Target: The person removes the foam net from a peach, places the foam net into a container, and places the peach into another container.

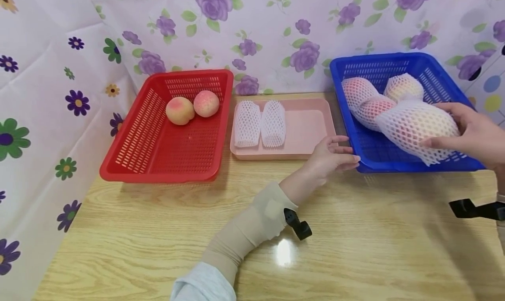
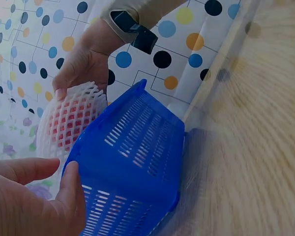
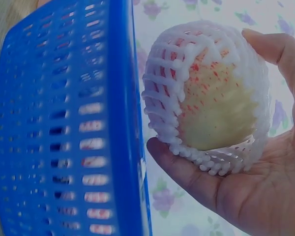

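My right hand (image 1: 471,132) grips a peach (image 3: 216,105) wrapped in a white foam net (image 1: 418,125), thumb on one side and fingers on the other. It is held over the right part of the blue basket (image 1: 372,164). The net's end gapes in the right wrist view, baring the peach's yellow and red-flecked skin. Other netted peaches (image 1: 357,90) lie inside the basket behind it. At the basket's near left corner is my left hand (image 1: 327,158), fingers extended with the tips right at the rim. In the left wrist view its thumb and fingertip are spread apart.
A red basket (image 1: 165,177) at the left contains two bare peaches (image 1: 206,104). Between the baskets sits a pink tray (image 1: 309,125) with two foam nets (image 1: 247,123). Flowered cloth (image 1: 252,29) hangs behind, and a wooden table (image 1: 150,244) lies underneath.
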Available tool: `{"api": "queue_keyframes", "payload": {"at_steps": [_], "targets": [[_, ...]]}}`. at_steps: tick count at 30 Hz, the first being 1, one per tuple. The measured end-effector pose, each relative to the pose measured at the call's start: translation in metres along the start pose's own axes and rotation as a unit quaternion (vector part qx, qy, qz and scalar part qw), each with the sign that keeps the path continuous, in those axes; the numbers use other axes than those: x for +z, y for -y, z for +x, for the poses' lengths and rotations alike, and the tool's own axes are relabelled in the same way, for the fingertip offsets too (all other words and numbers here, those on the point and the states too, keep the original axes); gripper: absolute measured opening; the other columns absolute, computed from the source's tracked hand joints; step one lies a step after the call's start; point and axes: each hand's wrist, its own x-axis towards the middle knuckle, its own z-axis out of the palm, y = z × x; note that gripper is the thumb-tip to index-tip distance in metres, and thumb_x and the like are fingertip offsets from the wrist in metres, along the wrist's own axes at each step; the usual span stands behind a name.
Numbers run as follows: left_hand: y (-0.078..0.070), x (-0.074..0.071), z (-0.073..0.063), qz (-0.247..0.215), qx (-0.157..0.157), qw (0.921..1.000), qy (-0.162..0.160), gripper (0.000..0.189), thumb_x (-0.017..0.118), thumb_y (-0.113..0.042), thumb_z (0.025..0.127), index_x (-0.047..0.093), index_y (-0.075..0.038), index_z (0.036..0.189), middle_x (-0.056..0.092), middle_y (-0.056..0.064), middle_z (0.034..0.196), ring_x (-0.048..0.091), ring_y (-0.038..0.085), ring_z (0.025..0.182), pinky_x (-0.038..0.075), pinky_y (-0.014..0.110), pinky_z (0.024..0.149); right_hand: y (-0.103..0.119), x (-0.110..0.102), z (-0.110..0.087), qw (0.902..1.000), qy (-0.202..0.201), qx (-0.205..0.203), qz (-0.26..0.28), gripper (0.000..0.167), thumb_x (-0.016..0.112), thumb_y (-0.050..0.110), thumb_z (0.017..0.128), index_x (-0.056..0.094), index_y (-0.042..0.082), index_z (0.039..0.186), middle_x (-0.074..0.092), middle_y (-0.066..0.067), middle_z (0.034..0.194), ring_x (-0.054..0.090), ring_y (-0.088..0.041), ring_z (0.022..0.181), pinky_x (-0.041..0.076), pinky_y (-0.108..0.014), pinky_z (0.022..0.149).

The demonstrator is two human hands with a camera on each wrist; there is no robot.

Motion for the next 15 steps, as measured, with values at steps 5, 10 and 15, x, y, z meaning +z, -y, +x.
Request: {"api": "queue_keyframes", "payload": {"at_steps": [5, 10, 15], "targets": [[-0.006, -0.009, -0.004, 0.058, 0.017, 0.998, 0.018, 0.059, 0.064, 0.019, 0.077, 0.047, -0.005, 0.128, 0.06, 0.009, 0.093, 0.063, 0.023, 0.076, 0.057, 0.038, 0.082, 0.008, 0.004, -0.002, 0.9998, 0.008, -0.014, 0.011, 0.084, 0.067, 0.006, 0.087, 0.011, -0.002, 0.149, 0.034, -0.023, 0.127, 0.044, 0.016, 0.082, 0.048, -0.012, 0.058], [-0.02, -0.018, -0.013, 0.138, 0.068, 0.9871, 0.044, 0.062, 0.07, 0.009, 0.077, 0.045, -0.006, 0.132, 0.059, 0.016, 0.113, 0.06, 0.014, 0.084, 0.059, 0.031, 0.074, 0.017, 0.007, -0.004, 0.9994, 0.015, -0.029, 0.009, 0.084, 0.068, 0.004, 0.086, 0.012, 0.0, 0.149, 0.035, -0.02, 0.126, 0.045, 0.013, 0.084, 0.048, -0.013, 0.058], [-0.034, -0.026, -0.022, 0.232, 0.147, 0.9601, 0.054, 0.067, 0.077, 0.0, 0.074, 0.047, -0.011, 0.133, 0.058, 0.007, 0.113, 0.058, 0.009, 0.093, 0.055, 0.02, 0.074, 0.026, 0.012, -0.005, 0.9988, 0.019, -0.045, 0.007, 0.083, 0.069, 0.003, 0.085, 0.017, 0.009, 0.149, 0.038, -0.008, 0.122, 0.046, 0.007, 0.087, 0.048, -0.013, 0.059]]}}
